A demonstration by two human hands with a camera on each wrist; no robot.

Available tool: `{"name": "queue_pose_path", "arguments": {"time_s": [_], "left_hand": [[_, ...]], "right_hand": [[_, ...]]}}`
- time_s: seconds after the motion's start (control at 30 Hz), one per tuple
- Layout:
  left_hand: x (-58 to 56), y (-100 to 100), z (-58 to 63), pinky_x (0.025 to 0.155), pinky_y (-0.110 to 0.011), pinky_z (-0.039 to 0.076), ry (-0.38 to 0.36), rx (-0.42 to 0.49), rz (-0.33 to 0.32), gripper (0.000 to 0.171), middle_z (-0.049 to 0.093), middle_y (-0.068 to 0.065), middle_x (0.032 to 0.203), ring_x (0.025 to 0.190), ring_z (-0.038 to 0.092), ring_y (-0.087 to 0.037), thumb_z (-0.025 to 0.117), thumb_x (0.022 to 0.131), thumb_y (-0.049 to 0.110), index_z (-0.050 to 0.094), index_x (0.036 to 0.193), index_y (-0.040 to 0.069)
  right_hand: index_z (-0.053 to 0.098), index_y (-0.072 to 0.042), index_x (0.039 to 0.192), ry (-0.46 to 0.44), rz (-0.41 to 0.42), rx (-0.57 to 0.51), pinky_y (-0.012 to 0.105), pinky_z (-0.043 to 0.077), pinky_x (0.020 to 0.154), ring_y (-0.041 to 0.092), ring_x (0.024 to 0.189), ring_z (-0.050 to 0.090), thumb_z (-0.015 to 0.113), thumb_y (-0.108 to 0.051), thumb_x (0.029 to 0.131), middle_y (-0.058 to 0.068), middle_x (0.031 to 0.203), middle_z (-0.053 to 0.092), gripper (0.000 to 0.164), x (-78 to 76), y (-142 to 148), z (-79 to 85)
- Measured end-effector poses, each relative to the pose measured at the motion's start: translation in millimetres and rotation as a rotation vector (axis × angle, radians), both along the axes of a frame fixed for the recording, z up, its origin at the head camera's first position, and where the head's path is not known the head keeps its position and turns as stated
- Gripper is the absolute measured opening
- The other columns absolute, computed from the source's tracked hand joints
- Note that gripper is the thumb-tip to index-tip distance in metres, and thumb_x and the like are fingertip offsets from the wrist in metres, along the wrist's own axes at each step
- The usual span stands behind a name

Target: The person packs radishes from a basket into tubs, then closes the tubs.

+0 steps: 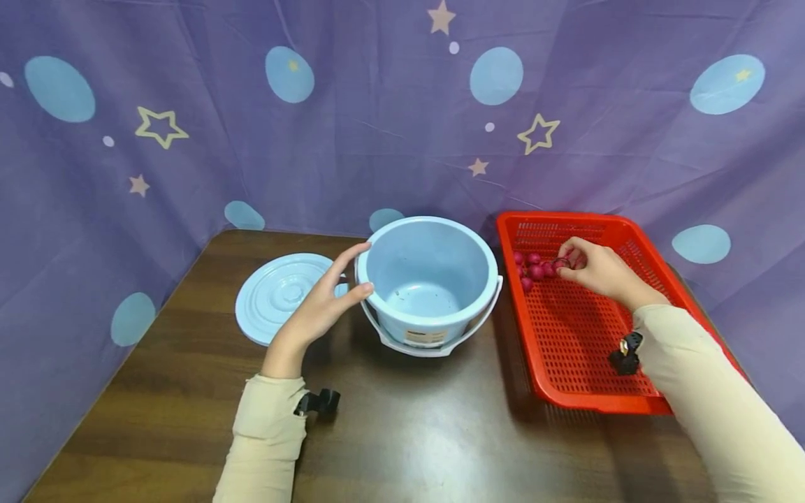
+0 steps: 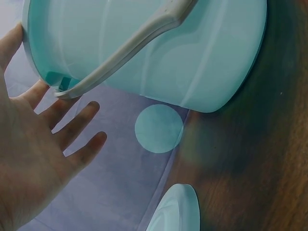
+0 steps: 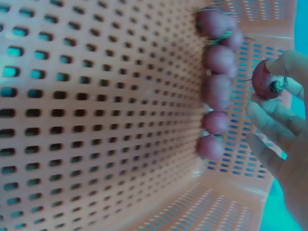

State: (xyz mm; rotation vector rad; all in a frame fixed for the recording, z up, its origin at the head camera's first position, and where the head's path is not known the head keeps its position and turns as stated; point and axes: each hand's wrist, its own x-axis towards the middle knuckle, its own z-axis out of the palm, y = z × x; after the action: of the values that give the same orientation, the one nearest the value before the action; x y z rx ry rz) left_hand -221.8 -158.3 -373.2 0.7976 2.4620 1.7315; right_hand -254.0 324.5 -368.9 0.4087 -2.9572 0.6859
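A light blue bucket [image 1: 434,279] with a white handle stands upright in the middle of the table. My left hand [image 1: 323,304] rests against its left rim with fingers spread and fairly straight; the left wrist view shows the palm [image 2: 33,144] beside the handle joint. Over the red basket [image 1: 585,402], my right hand [image 1: 594,269] pinches a red radish [image 3: 265,79] between thumb and fingers. Its trimmed green top shows in the right wrist view. Several more radishes [image 3: 219,91] lie together at the basket's far left part.
Left of the bucket, the light blue lid [image 1: 283,293] lies flat on the brown wooden table [image 1: 390,426], partly behind my left hand. A purple curtain [image 1: 390,119] with stars and ovals hangs along the table's back. The basket's raised rim borders the radishes.
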Motion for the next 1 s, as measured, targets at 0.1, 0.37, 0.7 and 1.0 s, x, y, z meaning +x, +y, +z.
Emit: {"name": "queue_pose_path", "arguments": {"time_s": [0.1,0.37,0.7,1.0], "left_hand": [[-0.6,1.0,0.4,0.109,-0.056,0.025,-0.008,-0.015,-0.001,0.063,0.031,0.000,0.157,0.138,0.031,-0.020,0.062,0.097,0.031,0.035,0.154,0.024],[-1.6,0.7,3.4,0.110,-0.056,0.025,-0.015,-0.040,0.013,0.065,0.030,0.002,0.158,0.140,0.029,-0.019,0.063,0.096,0.037,0.034,0.154,0.027],[-0.9,-2.3,3.3,0.108,-0.057,0.026,-0.020,-0.038,0.009,0.066,0.029,0.003,0.158,0.137,0.032,-0.020,0.063,0.096,0.039,0.034,0.154,0.029],[-1.5,-0.9,1.8,0.108,-0.054,0.026,-0.028,-0.029,0.000,0.065,0.029,0.003,0.158,0.136,0.033,-0.020,0.062,0.097,0.037,0.033,0.154,0.028]], "right_hand": [[0.061,-0.009,0.105,0.060,0.021,-0.019,0.038,0.045,0.068,0.024,0.077,0.060,0.073,-0.015,0.088,0.008,0.088,0.066,0.022,2.4,1.0,8.4],[0.063,-0.009,0.110,0.069,0.026,-0.069,0.033,0.046,0.068,0.022,0.078,0.061,0.073,-0.015,0.090,0.011,0.097,0.069,0.023,7.7,-12.0,30.2],[0.063,-0.008,0.114,0.077,0.047,-0.131,0.023,0.046,0.071,0.021,0.088,0.062,0.072,-0.019,0.091,0.012,0.104,0.068,0.027,21.8,-34.3,48.3],[0.065,-0.009,0.115,0.077,0.035,-0.277,0.017,0.044,0.074,0.003,0.086,0.060,0.073,-0.016,0.090,0.008,0.105,0.068,0.027,29.7,-51.6,58.3]]}}
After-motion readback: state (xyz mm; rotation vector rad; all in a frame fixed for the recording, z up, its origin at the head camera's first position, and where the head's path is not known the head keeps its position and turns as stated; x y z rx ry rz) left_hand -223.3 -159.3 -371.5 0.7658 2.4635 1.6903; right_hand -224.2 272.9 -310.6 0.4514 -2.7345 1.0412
